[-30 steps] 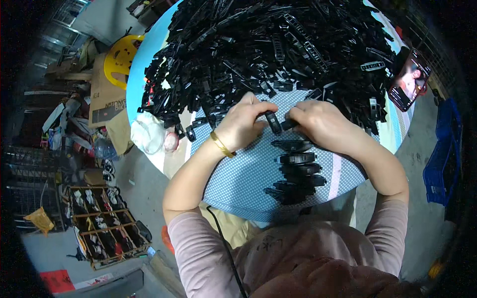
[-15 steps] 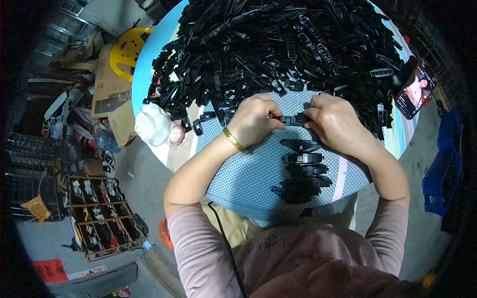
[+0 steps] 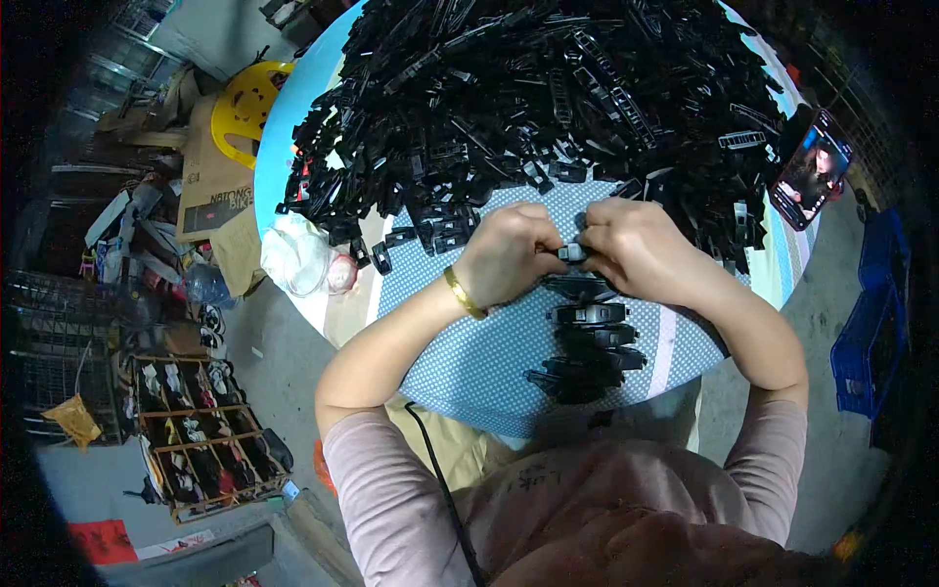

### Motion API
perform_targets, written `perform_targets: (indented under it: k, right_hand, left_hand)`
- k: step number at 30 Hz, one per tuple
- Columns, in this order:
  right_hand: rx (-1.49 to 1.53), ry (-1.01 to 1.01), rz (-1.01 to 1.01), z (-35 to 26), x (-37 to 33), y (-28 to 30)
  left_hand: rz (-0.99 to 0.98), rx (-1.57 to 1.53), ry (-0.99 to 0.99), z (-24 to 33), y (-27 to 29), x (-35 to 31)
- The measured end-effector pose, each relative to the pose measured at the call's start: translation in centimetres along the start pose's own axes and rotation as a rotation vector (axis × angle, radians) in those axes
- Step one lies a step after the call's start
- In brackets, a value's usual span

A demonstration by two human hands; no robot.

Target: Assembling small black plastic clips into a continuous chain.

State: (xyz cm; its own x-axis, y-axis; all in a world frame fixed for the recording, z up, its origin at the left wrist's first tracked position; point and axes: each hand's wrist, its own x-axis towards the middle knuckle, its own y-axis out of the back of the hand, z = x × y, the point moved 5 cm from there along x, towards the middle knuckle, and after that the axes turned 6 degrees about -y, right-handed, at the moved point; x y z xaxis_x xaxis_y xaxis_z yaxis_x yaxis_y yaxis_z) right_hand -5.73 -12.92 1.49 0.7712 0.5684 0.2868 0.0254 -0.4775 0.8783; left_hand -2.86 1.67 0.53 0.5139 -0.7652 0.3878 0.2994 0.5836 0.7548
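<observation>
At near edge of heap of black plastic clips on worktop, I see left hand and right hand together, both pinching one small black clip, apparently to mate halves; finished row just below hands; phone right of heap

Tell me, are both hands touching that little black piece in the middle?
Touching. The head view shows the left hand and right hand meeting over the small black plastic piece, with fingertips of both pinching its ends and no gap.
</observation>
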Motion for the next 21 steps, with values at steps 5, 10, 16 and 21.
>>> perform_targets:
  k: [5,10,16,21]
  right_hand:
    - [0.117,-0.079,0.115,2.0,0.6,2.4]
    - [-0.268,-0.161,0.294,3.6,0.2,3.4]
    - [-0.540,-0.247,0.136,3.5,0.3,1.2]
    - [-0.491,-0.246,0.224,3.4,0.2,1.5]
  left_hand:
    - [-0.255,-0.193,0.089,0.5,0.0,1.7]
    - [-0.047,0.336,0.003,-1.5,2.4,8.3]
    - [0.082,0.604,-0.389,-2.4,-1.2,14.6]
    - [0.068,0.677,-0.379,-2.1,-0.7,14.1]
